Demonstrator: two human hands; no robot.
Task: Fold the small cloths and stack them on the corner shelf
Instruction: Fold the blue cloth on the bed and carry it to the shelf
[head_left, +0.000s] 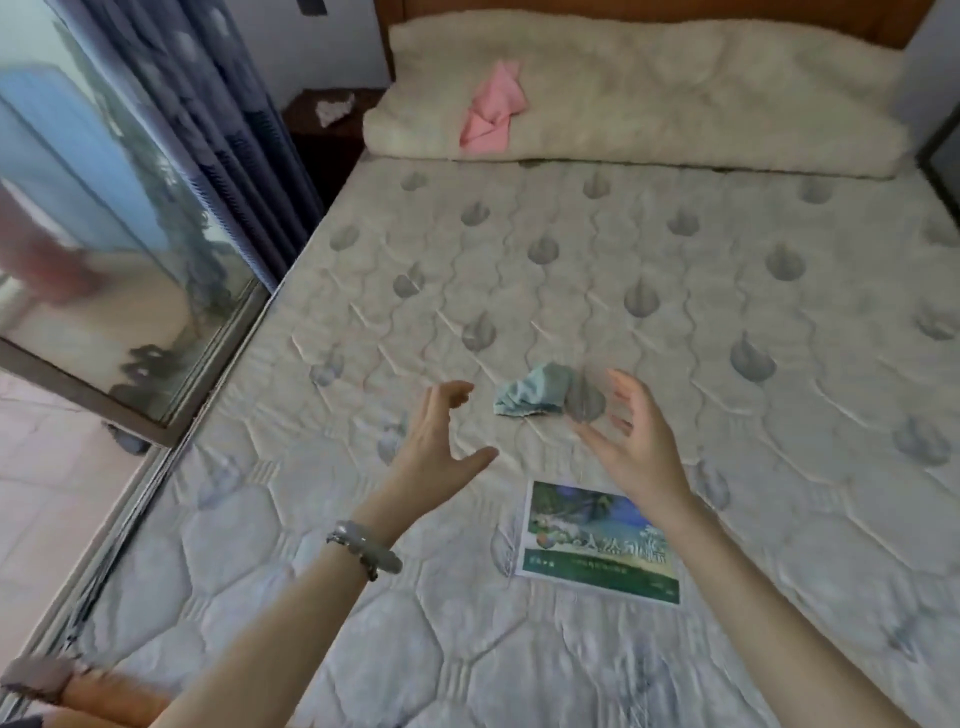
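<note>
On the bed (675, 291), both hands, left (436, 436) and right (639, 441), hover apart with fingers spread, seemingly just short of a crumpled blue cloth (532, 397).

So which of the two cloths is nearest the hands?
The crumpled blue cloth, just ahead between left hand and right hand; the pink cloth lies far off on the cream blanket.

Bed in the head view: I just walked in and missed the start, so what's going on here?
A person reaches both open hands toward a crumpled blue cloth on the mattress. The left hand and right hand are either side of it, and neither holds it. A pink cloth lies crumpled on the cream blanket at the head of the bed. Nothing is folded yet.
</note>
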